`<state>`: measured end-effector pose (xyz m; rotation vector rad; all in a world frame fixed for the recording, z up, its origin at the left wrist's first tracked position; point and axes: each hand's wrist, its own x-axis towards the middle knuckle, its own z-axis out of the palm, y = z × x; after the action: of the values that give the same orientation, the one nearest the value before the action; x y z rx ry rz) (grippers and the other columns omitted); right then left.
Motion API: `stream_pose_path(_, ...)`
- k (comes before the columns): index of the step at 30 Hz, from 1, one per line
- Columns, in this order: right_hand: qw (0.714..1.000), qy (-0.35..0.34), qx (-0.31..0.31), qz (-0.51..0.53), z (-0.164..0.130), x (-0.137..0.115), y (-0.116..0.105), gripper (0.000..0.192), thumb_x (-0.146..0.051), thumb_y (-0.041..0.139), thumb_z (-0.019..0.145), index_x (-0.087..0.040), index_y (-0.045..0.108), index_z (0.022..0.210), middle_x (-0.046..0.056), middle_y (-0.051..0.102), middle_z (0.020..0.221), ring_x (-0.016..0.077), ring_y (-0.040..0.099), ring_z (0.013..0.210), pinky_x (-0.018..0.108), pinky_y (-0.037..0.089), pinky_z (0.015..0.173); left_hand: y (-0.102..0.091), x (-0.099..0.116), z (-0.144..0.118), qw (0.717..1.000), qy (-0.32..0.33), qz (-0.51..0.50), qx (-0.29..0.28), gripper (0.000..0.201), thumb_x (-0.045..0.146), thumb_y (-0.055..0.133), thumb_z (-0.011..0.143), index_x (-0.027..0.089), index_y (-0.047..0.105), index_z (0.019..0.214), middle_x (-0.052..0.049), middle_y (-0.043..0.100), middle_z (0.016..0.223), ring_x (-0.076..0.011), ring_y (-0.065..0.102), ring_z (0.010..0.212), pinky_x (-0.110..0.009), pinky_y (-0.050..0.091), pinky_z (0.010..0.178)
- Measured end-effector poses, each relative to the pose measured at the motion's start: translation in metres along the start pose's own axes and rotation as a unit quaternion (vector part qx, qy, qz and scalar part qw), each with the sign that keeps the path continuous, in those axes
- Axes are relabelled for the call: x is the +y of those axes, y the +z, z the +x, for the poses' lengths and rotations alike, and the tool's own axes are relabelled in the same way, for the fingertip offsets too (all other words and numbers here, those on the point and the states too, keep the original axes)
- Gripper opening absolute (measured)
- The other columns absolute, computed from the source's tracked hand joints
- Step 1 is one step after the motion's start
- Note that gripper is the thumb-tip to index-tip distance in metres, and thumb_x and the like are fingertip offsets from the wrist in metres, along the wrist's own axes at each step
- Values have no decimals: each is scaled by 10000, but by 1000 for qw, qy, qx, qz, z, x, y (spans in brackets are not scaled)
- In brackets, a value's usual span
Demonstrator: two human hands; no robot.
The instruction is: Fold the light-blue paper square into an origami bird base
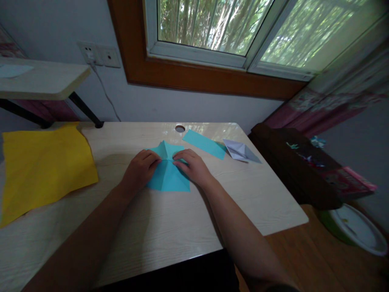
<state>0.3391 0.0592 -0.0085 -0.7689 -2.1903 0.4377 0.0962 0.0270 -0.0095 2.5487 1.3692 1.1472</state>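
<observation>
A creased sheet of light blue paper (172, 178) lies on the desk in front of me, with a fold standing up across its middle. My left hand (141, 166) pinches the fold from the left side, its fingers closed on the paper. From the right, my right hand (191, 164) grips the same fold between thumb and fingers. Beyond my right hand rests a flat blue paper strip (205, 144). Touching or close to the strip's right end is a folded white paper boat (240, 151).
The pale desk (258, 202) has a round cable hole (180, 128) near its back edge. Yellow cloth or paper (48, 166) covers the left side, below a raised shelf (45, 77). A dark cabinet (288, 162) and a round bin (358, 229) stand to the right.
</observation>
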Motion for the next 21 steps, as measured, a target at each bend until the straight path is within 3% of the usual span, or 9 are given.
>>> stream_pose_path(7,999,-15,37,2,0,-3,2,86,-296,628,985,-238,683,1016,61,724,1029,213,649,1019,409,531,942,-2,5,1,998,1,-38,44,104,204,576,980,202,674,942,-59,696,926,-212,650,902,-357,535,867)
stream_pose_path(16,998,5,30,49,2,-8,5,423,-375,706,926,-254,600,1318,123,606,1274,241,581,1227,457,503,1077,-8,10,4,988,-45,-108,98,85,193,589,975,206,672,979,-51,729,1026,-186,683,975,-352,543,920)
stream_pose_path(21,996,10,46,76,4,-12,9,451,-375,699,931,-292,576,1357,109,606,1323,239,571,1274,474,477,1120,-7,16,4,976,-85,-166,111,61,225,628,962,220,687,969,-37,726,1022,-173,686,957,-325,557,878)
